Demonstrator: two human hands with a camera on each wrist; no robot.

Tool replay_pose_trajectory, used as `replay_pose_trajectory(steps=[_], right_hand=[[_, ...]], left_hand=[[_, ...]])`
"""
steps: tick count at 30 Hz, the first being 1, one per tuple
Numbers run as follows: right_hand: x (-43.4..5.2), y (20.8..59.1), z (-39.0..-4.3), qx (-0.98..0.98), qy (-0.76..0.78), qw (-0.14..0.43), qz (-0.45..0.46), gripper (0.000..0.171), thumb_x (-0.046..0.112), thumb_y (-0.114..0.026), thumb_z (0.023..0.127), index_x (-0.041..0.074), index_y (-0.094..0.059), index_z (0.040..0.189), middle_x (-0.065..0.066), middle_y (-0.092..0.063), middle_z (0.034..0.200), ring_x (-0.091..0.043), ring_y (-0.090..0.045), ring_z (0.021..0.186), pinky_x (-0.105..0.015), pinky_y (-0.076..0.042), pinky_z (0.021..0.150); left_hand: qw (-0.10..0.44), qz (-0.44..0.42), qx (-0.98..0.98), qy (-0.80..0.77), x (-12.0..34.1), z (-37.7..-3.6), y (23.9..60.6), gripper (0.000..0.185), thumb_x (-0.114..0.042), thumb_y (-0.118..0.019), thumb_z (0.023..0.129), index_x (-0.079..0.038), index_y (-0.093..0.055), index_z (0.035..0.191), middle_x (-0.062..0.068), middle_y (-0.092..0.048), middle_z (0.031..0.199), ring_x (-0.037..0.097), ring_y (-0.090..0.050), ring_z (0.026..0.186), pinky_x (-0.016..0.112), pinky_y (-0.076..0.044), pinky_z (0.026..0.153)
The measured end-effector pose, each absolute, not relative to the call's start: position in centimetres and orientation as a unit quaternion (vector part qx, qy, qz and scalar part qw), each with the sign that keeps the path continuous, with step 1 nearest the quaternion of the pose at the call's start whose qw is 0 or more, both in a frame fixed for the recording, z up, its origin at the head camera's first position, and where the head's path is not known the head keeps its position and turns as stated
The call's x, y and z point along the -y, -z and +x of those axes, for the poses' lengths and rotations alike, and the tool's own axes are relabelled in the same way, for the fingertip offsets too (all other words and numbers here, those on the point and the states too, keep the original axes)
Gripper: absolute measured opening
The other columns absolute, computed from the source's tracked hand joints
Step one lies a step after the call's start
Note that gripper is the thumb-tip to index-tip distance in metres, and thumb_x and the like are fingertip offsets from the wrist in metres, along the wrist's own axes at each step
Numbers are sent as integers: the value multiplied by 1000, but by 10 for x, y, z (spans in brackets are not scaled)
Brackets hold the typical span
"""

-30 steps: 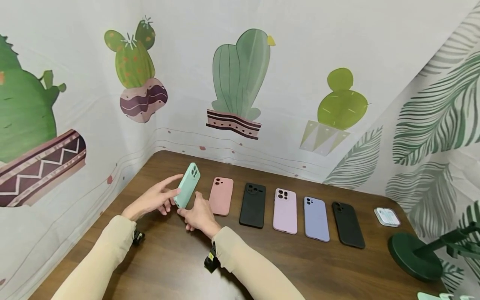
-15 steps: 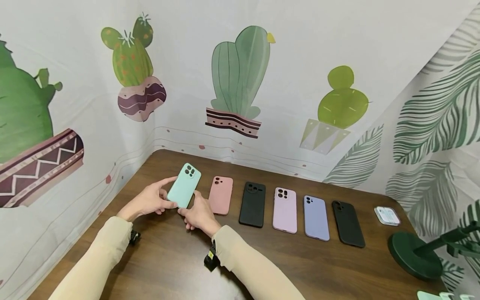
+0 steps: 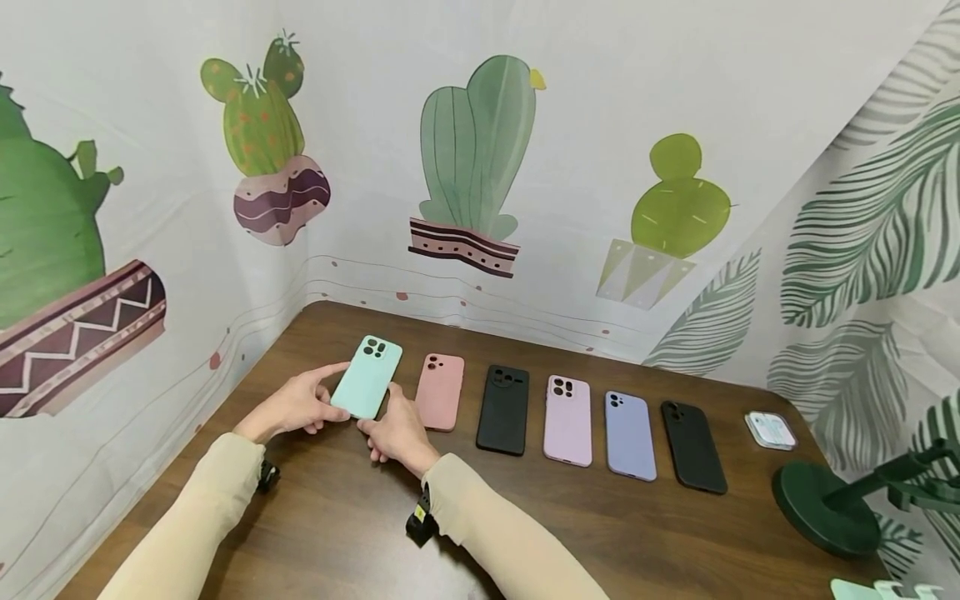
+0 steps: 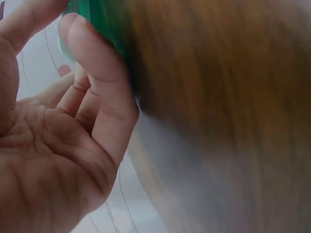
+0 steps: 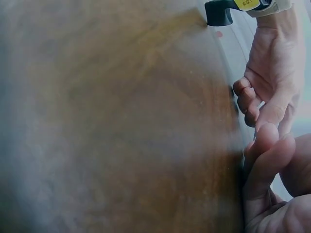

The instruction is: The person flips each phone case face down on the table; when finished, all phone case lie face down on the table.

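Observation:
In the head view a mint-green phone case (image 3: 367, 377) lies at the left end of a row on the brown table, camera cutouts facing up. My left hand (image 3: 294, 405) holds its left edge and lower left corner between thumb and fingers. My right hand (image 3: 399, 429) grips the lower right, thumb by the bottom edge and index finger along the right side. In the left wrist view only a dark green strip of the case (image 4: 104, 22) shows beyond the fingers. The right wrist view shows both hands close together, with the case hidden.
Right of the hands lie a pink phone case (image 3: 440, 392), a black one (image 3: 503, 410), a lilac one (image 3: 567, 421), a blue-violet one (image 3: 631, 436) and another black one (image 3: 693, 447). A small clear box (image 3: 771, 430) and a green round stand (image 3: 825, 510) sit farther right.
The mint phone case has gone from steeply tilted to nearly flat on the table, its back turning upward. My left hand has shifted slightly left and down with it; the right hand has barely moved.

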State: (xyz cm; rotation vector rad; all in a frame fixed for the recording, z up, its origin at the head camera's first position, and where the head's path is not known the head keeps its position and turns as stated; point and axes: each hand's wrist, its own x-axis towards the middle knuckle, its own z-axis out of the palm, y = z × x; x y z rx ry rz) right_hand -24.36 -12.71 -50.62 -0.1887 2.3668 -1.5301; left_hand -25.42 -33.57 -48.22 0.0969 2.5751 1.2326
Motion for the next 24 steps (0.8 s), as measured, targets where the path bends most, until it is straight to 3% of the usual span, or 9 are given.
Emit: replay_pose_trajectory(steps=[16, 21, 24], right_hand=[[123, 503, -238, -827, 538, 150, -65, 76, 6, -77, 100, 5, -37, 164, -2, -61, 52, -9, -53, 33, -29, -50, 34], [101, 486, -221, -830, 526, 148, -115, 77, 15, -73, 104, 7, -32, 169, 1, -63, 61, -11, -55, 37, -29, -53, 37], [78, 467, -211, -823, 532, 128, -152, 65, 19, -70, 107, 13, -42, 164, 2, -64, 68, -12, -58, 41, -30, -54, 39]], left_hand=[[169, 38, -899, -402, 333, -257, 485, 93, -14, -86, 91, 1, -34, 167, 4, -60, 68, 15, -59, 57, 30, -58, 53], [130, 43, -911, -389, 336, -250, 479, 92, -25, -82, 98, 2, -30, 168, 5, -65, 73, 15, -60, 57, 31, -60, 54], [83, 41, -920, -381, 335, -244, 470, 89, -34, -80, 100, 0, -32, 168, 7, -69, 78, 15, -61, 57, 31, -59, 54]])
